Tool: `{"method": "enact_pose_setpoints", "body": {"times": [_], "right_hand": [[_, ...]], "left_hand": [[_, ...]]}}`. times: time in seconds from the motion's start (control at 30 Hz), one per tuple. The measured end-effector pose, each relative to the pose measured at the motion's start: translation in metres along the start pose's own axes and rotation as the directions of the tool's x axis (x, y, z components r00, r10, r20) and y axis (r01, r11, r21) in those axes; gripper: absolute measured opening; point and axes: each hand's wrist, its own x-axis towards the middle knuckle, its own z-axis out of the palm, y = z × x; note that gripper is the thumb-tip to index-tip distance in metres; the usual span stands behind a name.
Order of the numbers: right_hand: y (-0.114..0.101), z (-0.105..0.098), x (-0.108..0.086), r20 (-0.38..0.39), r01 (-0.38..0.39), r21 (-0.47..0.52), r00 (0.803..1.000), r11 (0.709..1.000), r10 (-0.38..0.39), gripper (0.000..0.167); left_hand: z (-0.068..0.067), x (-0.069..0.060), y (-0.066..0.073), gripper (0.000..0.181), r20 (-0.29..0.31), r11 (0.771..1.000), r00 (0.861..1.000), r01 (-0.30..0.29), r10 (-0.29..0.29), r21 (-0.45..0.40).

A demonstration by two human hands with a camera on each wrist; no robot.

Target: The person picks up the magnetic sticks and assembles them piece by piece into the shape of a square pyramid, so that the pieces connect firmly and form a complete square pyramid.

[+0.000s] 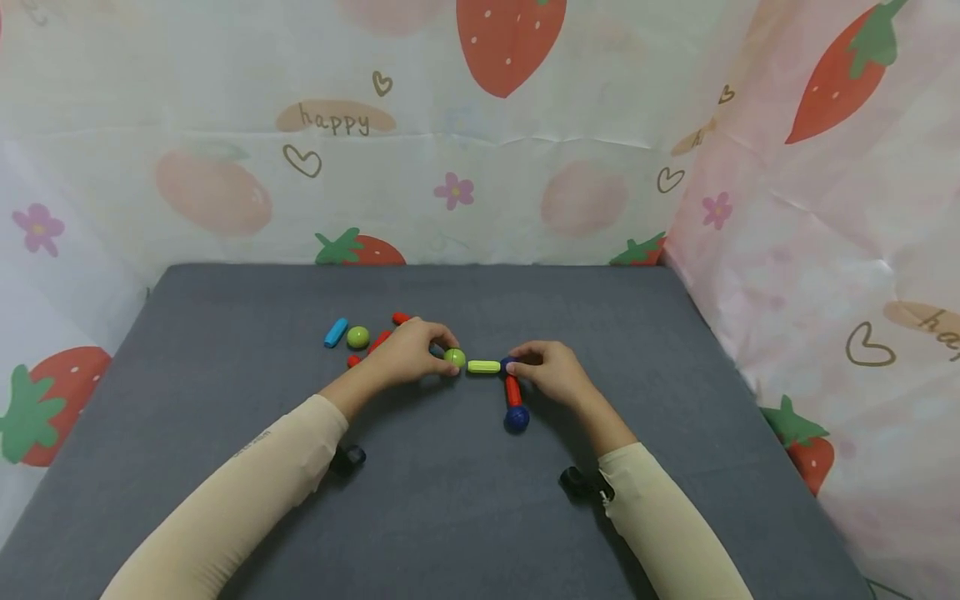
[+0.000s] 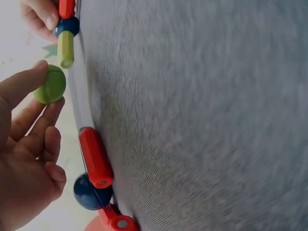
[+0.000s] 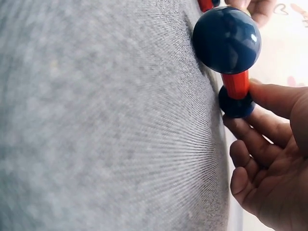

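Note:
My left hand [image 1: 405, 354] pinches a green ball [image 1: 454, 358] between thumb and fingertips. Just right of that ball lies a yellow-green rod [image 1: 483, 367]; the left wrist view shows a small gap between the two. The rod's other end joins a dark blue ball [image 3: 236, 108], which my right hand [image 1: 558, 375] pinches between thumb and fingers. From this ball a red rod [image 1: 513, 392] runs toward the near side, ending in a second dark blue ball [image 1: 516, 418]. In the head view, the right fingers partly cover the pinched blue ball.
Left of and behind the left hand lie a light blue rod [image 1: 336, 332], another green ball [image 1: 358, 337] and several red rods [image 1: 401, 318]. A loose dark blue ball [image 2: 91, 191] shows in the left wrist view. Printed cloth [image 1: 495, 167] hangs behind the grey tabletop [image 1: 450, 517].

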Motion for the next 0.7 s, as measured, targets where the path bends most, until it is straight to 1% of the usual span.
{"method": "enact_pose_setpoints", "body": {"times": [0.07,0.3,0.4,0.57,0.7], "right_hand": [[0.001,0.000,0.000,0.000,-0.002,0.002,1.000,1.000,0.002,0.030],[0.002,0.000,0.000,-0.003,-0.002,-0.002,1.000,1.000,0.002,0.030],[0.002,0.000,0.000,-0.005,-0.001,-0.003,1.000,1.000,0.001,0.030],[0.001,0.000,0.001,-0.008,-0.004,0.001,1.000,1.000,0.004,0.029],[0.001,-0.001,0.001,-0.007,-0.006,-0.004,1.000,1.000,0.006,0.029]], "left_hand": [[0.002,-0.001,0.001,0.033,0.001,1.000,1.000,-0.004,0.004,-0.011],[0.012,0.002,0.001,0.030,-0.016,0.998,1.000,0.017,-0.016,0.055],[0.015,0.003,0.003,0.031,-0.009,0.997,1.000,0.029,-0.028,0.073],[0.017,0.004,0.005,0.032,-0.008,0.993,0.999,0.042,-0.042,0.112],[0.018,0.004,0.006,0.032,-0.013,0.992,0.999,0.042,-0.040,0.120]]}}
